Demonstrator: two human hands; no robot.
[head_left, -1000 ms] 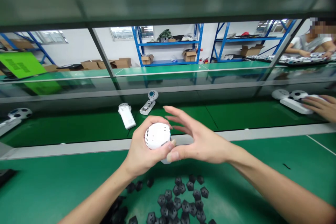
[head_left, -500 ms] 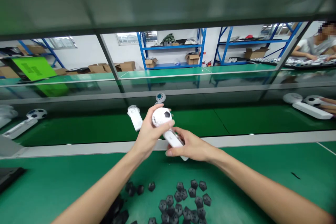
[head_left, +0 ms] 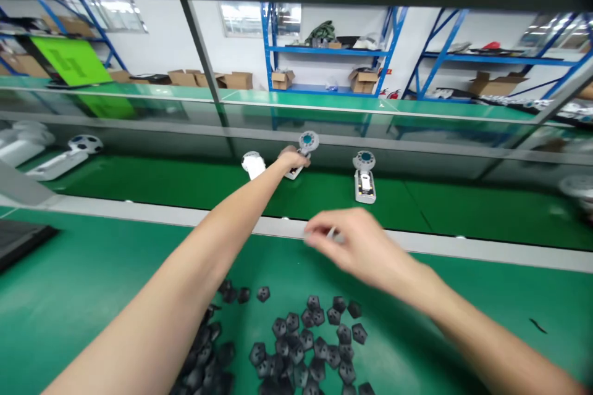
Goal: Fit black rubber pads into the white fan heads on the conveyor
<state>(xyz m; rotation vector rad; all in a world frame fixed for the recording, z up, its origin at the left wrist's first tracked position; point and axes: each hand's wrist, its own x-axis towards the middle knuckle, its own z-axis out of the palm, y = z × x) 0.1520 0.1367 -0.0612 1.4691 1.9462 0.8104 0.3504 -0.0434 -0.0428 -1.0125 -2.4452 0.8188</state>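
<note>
Our left hand (head_left: 291,160) stretched out over green conveyor belt (head_left: 208,182), on white handheld unit (head_left: 308,141); grasp or mere touch, we cannot tell. White piece (head_left: 253,165) just left of hand. Our right hand (head_left: 354,244) blurred, half-curled above grey belt edge (head_left: 185,216); grip unclear. Black pentagonal pieces (head_left: 301,342) on green bench (head_left: 92,296) below it. Upright device (head_left: 364,178) ahead of it on belt.

Nothing could be read for certain. A green board (head_left: 71,60) hung at ten o'clock, with dark print across its face, but the marks were too blurred and slanted to make out as letters or numbers. At about one o'clock, a small red tag (head_left: 388,71) showed on the blue shelf upright (head_left: 391,31), too small to read.
</note>
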